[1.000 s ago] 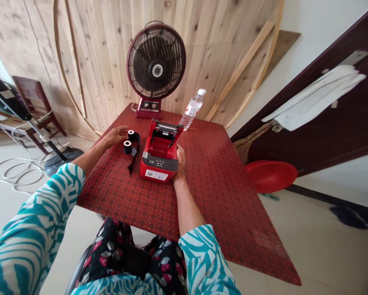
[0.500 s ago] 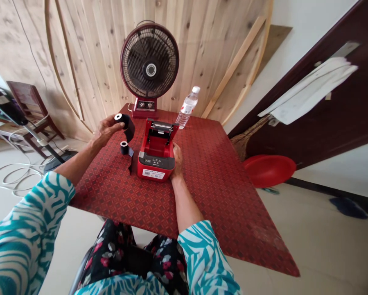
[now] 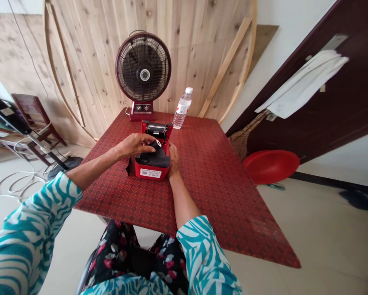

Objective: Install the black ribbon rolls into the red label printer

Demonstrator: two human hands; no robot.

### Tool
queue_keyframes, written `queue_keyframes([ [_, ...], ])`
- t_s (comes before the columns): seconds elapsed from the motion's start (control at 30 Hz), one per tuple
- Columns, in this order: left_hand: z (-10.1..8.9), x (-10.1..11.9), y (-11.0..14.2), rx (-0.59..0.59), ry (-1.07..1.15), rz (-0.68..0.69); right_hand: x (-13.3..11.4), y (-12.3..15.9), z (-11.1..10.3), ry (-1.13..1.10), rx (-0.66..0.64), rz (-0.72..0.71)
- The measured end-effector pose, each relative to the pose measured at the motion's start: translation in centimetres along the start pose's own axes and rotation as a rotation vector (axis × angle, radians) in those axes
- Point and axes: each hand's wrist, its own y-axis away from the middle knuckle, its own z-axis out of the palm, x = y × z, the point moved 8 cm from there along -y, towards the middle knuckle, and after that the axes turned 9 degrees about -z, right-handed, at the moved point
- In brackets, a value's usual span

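A red and black label printer (image 3: 153, 172) sits on the table with its lid raised at the back. My left hand (image 3: 136, 145) pinches a black ribbon roll (image 3: 155, 145) with a white core, tilted over the printer's open bay. A loose black strip from the roll drapes over the printer's front top. My right hand (image 3: 173, 160) is closed against the printer's right side, its fingertips partly hidden behind the casing. Left of the printer, the dark tail of a second strip (image 3: 129, 167) lies on the table; the small roll there is hidden by my left hand and forearm.
A fan (image 3: 143, 73) stands at the back of the red patterned table (image 3: 214, 184). A clear water bottle (image 3: 181, 110) is right behind the printer. Beyond the right edge lies a red basin (image 3: 271, 166); a white cloth (image 3: 303, 84) hangs by the door.
My left hand has carried the black roll rightward and down, from above the table's left to over the printer's bay. My right hand stays at the printer's side. The view has shifted slightly.
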Motion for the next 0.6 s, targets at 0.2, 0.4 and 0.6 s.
queue_keyframes([
  [0.2,2.3,0.1,-2.6,-0.143,-0.476,-0.065,-0.1,0.1,0.2,-0.031,0.016,0.042],
  [0.4,4.6,0.1,-3.9,-0.339,-0.612,-0.062,-0.1,0.1,0.0,-0.069,0.044,0.086],
  [0.6,4.4,-0.3,-4.2,-0.368,-0.449,-0.032,-0.7,0.2,0.1,-0.076,0.030,0.094],
])
